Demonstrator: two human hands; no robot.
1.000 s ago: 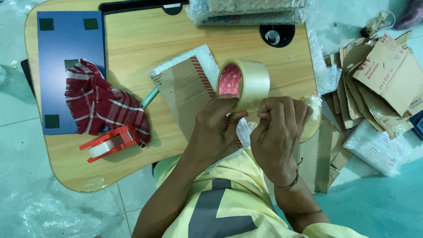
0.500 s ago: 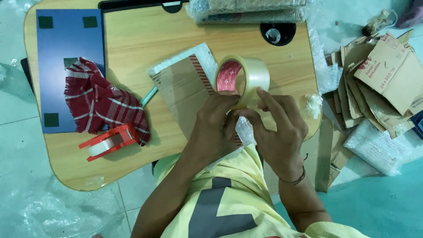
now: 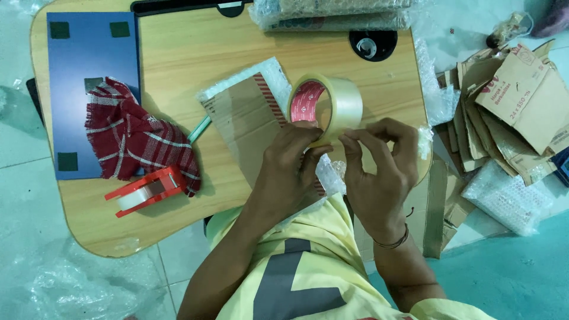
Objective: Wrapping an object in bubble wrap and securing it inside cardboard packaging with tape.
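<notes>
tape roll (image 3: 329,105) amid table (image 3: 195,53) clutter

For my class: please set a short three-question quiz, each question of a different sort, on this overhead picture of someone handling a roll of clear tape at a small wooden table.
1. True or false: both hands touch the roll of clear tape.
2. Multiple choice: what lies right beside the red tape dispenser? A) a pair of scissors B) a red checked cloth C) a glass bottle
3. Fill in: the blue board lies at the table's ____ end in the picture.

Key
1. True: the left hand and right hand pinch the roll's lower edge, above the bubble-wrapped parcel.
2. B
3. Left; the wooden table also bears a black disc near its far edge.
</notes>
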